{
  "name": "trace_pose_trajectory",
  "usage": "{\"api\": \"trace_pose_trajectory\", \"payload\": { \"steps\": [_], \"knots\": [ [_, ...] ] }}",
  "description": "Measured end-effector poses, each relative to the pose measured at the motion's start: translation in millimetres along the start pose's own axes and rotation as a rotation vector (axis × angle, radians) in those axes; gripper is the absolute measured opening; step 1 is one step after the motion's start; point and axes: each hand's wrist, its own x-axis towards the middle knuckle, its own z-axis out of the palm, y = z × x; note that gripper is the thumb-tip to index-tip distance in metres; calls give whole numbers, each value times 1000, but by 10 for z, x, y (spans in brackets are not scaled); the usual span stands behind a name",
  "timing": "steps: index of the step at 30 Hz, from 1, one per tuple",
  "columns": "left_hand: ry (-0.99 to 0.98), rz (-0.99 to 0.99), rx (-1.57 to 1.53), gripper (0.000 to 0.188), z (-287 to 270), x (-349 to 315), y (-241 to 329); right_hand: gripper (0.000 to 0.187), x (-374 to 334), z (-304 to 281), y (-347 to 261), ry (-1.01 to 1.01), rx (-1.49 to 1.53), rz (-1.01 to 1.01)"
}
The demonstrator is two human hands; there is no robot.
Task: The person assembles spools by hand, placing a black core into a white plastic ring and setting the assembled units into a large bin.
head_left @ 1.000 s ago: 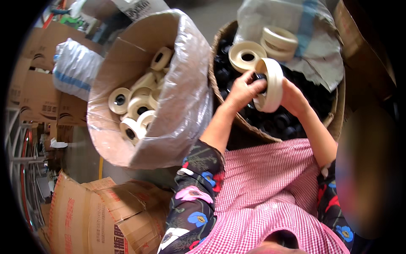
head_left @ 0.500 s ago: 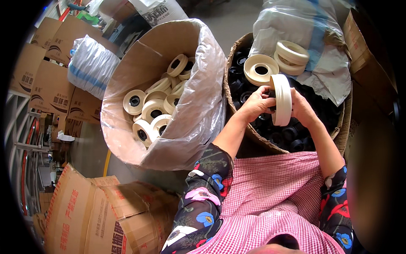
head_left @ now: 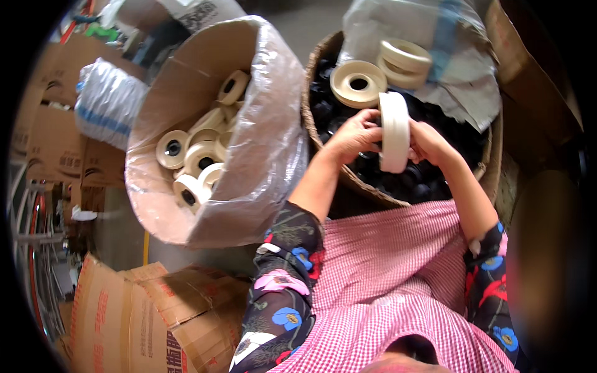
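A cream plastic ring-shaped part (head_left: 395,132) is held on edge between my two hands, over the round carton of black parts. My left hand (head_left: 357,135) grips it from the left, thumb and fingers closed at its centre. On the other side my right hand (head_left: 429,142) has hold of it; some of its fingers are hidden behind the ring. Just beyond, a cream flanged part with a dark centre hole (head_left: 358,84) lies next to two stacked cream rings (head_left: 404,62). Black plastic parts (head_left: 407,180) fill the carton below my hands.
At left stands a large plastic-lined round carton (head_left: 149,205) with several cream parts (head_left: 202,156) in it. A white and blue plastic sack (head_left: 398,22) covers the far side of the black parts' carton. Cardboard boxes (head_left: 118,317) stand at lower left, and a wrapped bundle (head_left: 109,102) beyond.
The whole view has shifted, so everything sits further left and slightly higher in the picture. Both hands still hold the cream ring, with little change in grip.
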Motion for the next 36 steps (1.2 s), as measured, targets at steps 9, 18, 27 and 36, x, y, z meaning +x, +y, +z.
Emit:
{"api": "trace_pose_trajectory", "payload": {
  "steps": [9, 18, 27, 36],
  "knots": [
    [105, 89, -36, 71, 46, -48, 40, 38, 44, 226, 50, 274, -90, -584],
    [40, 285, -262, 53, -354, -54, 93, 27, 4, 115, 29, 213, -296, -198],
    [5, 263, -371, 44, -304, -109, 192, 26, 122, -21, 132, 388, -281, -311],
    [352, -217, 1485, 49, 105, 313, -1126, 28, 545, -154, -356, 941, -905, -1012]
  ]
}}
